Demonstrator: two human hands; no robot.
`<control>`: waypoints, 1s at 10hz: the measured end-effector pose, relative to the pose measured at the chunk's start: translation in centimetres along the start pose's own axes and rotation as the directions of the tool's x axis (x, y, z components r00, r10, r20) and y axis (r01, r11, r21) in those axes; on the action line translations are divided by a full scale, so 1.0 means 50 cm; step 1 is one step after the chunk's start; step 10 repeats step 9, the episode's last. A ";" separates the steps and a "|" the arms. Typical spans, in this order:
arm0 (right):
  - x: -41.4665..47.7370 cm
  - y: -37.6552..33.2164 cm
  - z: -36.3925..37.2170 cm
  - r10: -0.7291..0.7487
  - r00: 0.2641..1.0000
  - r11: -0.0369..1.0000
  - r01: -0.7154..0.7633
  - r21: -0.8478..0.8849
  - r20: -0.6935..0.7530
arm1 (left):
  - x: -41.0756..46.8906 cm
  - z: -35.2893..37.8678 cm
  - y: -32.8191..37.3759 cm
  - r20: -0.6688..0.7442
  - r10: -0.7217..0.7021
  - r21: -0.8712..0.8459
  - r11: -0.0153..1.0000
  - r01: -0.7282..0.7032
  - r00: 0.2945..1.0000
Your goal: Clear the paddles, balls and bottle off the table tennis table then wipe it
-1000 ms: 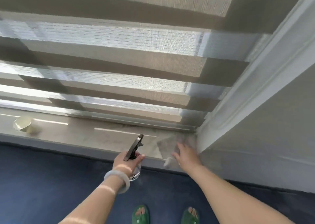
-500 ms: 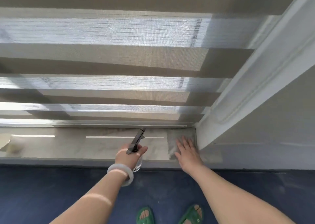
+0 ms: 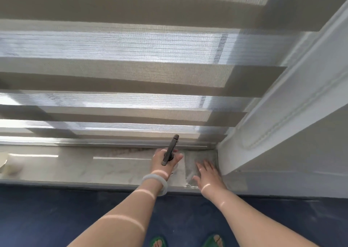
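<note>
Green sandals (image 3: pixel 213 241): being worn on the blue floor (image 3: pixel 56 218).
Right hand (image 3: pixel 207 173): being laid flat, fingers spread, on the grey cloth (image 3: pixel 199 156).
Left hand (image 3: pixel 165 159): being curled around the spray bottle (image 3: pixel 170 149).
Spray bottle: being held over the window sill (image 3: pixel 75 165), just left of the cloth.
Blind (image 3: pixel 113 77): being lit in stripes.

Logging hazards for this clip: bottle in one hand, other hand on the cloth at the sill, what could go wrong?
The spray bottle in the left hand points toward the blind; a squeeze could wet it. The right hand lies flat on the cloth, which reaches the front edge of the sill; a pull might drop it.
</note>
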State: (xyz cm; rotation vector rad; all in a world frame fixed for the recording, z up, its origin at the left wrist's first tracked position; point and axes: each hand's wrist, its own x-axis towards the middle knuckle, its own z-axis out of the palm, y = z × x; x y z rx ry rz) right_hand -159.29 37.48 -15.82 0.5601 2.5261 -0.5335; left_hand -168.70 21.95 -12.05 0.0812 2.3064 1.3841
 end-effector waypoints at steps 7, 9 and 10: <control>-0.043 -0.001 -0.032 -0.031 0.998 0.999 0.033 0.026 -0.062 | 0.007 0.005 -0.027 -0.067 -0.160 0.209 0.963 0.170 0.985; -0.110 -0.021 -0.067 0.042 0.994 0.990 -0.029 0.136 -0.096 | -0.080 -0.043 -0.009 -0.068 -0.109 0.257 0.958 0.123 0.992; -0.110 -0.021 -0.067 0.042 0.994 0.990 -0.029 0.136 -0.096 | -0.080 -0.043 -0.009 -0.068 -0.109 0.257 0.958 0.123 0.992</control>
